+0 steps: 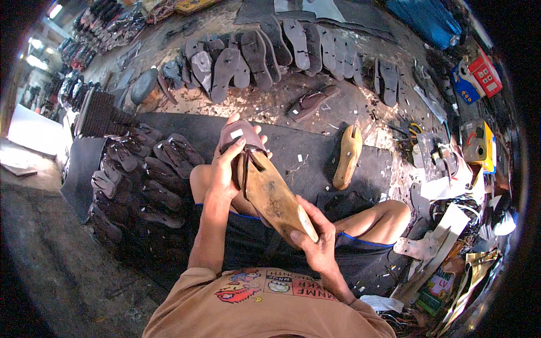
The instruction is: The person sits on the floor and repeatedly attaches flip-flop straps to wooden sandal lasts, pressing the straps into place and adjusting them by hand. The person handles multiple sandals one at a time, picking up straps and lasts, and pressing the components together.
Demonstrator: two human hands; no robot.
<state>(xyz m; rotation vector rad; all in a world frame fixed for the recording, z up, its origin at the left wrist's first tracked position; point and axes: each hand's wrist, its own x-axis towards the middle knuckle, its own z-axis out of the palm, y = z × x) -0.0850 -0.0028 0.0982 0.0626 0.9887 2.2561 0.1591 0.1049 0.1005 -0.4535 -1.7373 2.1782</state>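
Observation:
My left hand [224, 169] is closed around the front of a brown sandal [232, 135] with a small white label on its sole. Its thumb presses near the dark strap. A wooden shoe last [275, 194] with a slotted front lies against the sandal, its slotted end by the strap. My right hand [319, 239] grips the rounded heel end of that last. Both hands hold the pair slantwise above my crossed legs. A second wooden last [348, 156] rests on the black mat to the right. Beyond the mat lies a single brown strapped sandal [314, 103].
Finished-looking dark sandals [163, 188] are grouped at my left. Several grey soles [225, 73] stand in a curved row ahead. On the right are a yellow can [484, 147], a red-and-blue box [483, 76], papers and scraps. A black mat [293, 141] covers the floor before me.

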